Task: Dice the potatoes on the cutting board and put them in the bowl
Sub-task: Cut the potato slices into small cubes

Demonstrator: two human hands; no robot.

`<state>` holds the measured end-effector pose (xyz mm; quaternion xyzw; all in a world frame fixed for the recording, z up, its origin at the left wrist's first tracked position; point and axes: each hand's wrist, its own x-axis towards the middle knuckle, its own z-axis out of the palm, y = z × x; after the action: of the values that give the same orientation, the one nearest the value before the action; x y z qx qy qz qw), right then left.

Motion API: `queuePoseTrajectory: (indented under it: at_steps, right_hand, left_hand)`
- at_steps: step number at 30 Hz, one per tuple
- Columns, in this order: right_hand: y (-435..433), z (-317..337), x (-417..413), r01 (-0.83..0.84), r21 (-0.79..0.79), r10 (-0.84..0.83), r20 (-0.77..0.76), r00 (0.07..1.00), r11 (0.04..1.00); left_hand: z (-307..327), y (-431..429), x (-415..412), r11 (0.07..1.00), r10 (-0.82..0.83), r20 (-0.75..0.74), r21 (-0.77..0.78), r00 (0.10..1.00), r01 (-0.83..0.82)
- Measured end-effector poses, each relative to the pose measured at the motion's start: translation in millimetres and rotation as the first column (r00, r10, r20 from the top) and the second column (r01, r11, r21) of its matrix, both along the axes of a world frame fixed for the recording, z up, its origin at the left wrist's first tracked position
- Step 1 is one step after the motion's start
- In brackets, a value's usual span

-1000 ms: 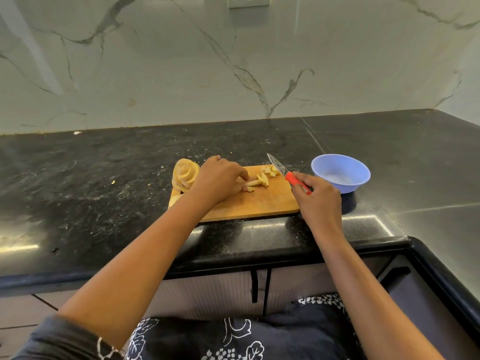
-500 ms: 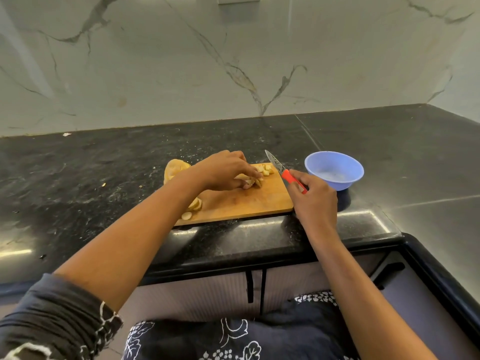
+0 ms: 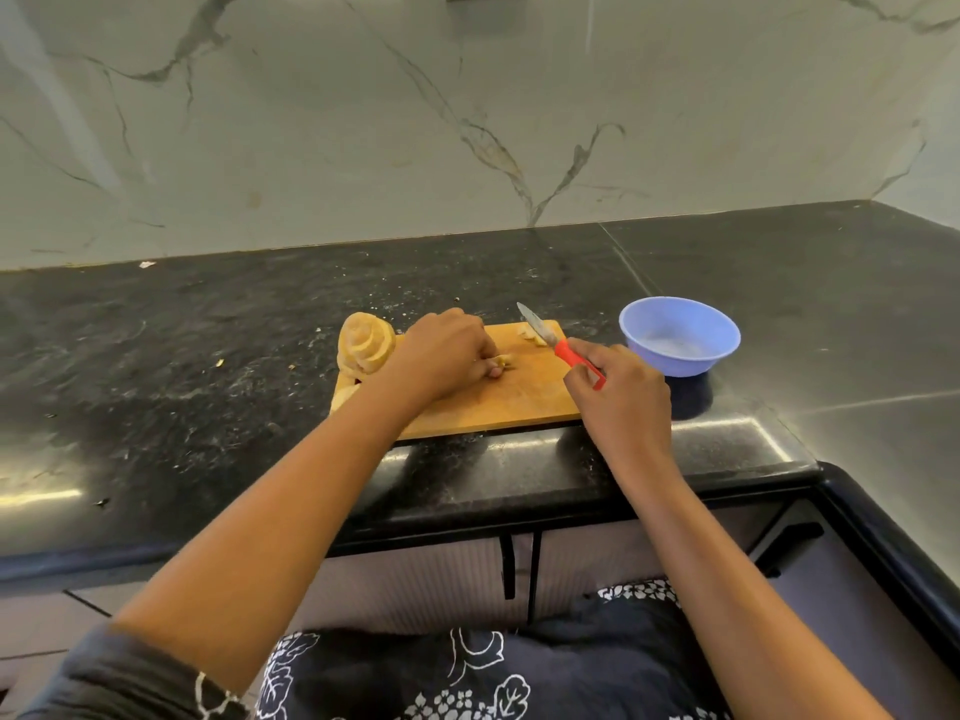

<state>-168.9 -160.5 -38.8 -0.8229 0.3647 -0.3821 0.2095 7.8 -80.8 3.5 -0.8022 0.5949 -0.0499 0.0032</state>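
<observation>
Left hand [image 3: 441,356]: rests knuckles-up on the middle of the cutting board [image 3: 519,402], with its fingers curled down and bunched round a few potato pieces [image 3: 501,362] that peek out at the fingertips.
Right hand: the right hand [image 3: 618,392] is at the board's right end, its fingers wrapped round the red handle of the knife [image 3: 550,340].
Knife blade: points away and to the left, over the board's far right corner. I cannot tell whether it touches the wood.
Diced bits [image 3: 530,335]: a small pale heap at that far right corner, right by the blade.
Big potato [image 3: 363,345]: a peeled, layered lump at the board's far left corner, just beside the left wrist.
Bowl [image 3: 675,363]: blue and upright on the desk [image 3: 208,356], to the right of the board and near the right hand, apart from both.
Board: lies on the dark speckled desk near its front edge.
Behind: a pale veined wall [image 3: 363,122].
Below: cupboard doors [image 3: 441,579] under the desk's edge.
</observation>
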Motion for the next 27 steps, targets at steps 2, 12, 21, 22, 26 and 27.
queuePoseTrajectory:
  at_steps: [2, 12, 21, 22, 26, 27]
  right_hand:
    - [7.6, 1.3, -0.3, -0.004, -0.069, 0.001, -0.039, 0.999, 0.998]
    - [34.9, -6.3, -12.9, -0.009, -0.224, -0.031, -0.172, 0.985, 0.974]
    - [45.0, -5.8, -5.9, -0.025, -0.232, -0.021, -0.196, 0.98, 0.972]
    - [45.8, -5.2, -4.8, -0.03, -0.228, -0.018, -0.204, 0.979, 0.973]
    - [44.5, -3.7, -5.8, -0.04, -0.214, -0.01, -0.229, 0.973, 0.976]
    - [43.9, -3.1, -6.6, -0.042, -0.216, -0.009, -0.228, 0.974, 0.976]
  left_hand:
    - [-6.3, 2.1, -7.9, 0.996, 0.083, 0.055, -0.046, 0.995, -0.081]
    - [-33.5, 13.2, -30.0, 0.96, 0.234, 0.183, -0.197, 0.955, -0.197]
    - [-36.1, 19.0, -29.4, 0.946, 0.253, 0.12, -0.239, 0.96, -0.219]
    - [-35.8, 18.6, -29.3, 0.945, 0.256, 0.107, -0.238, 0.961, -0.225]
    - [-35.2, 18.0, -30.2, 0.936, 0.265, 0.052, -0.254, 0.963, -0.244]
    - [-34.7, 18.8, -30.5, 0.932, 0.271, 0.044, -0.263, 0.962, -0.25]
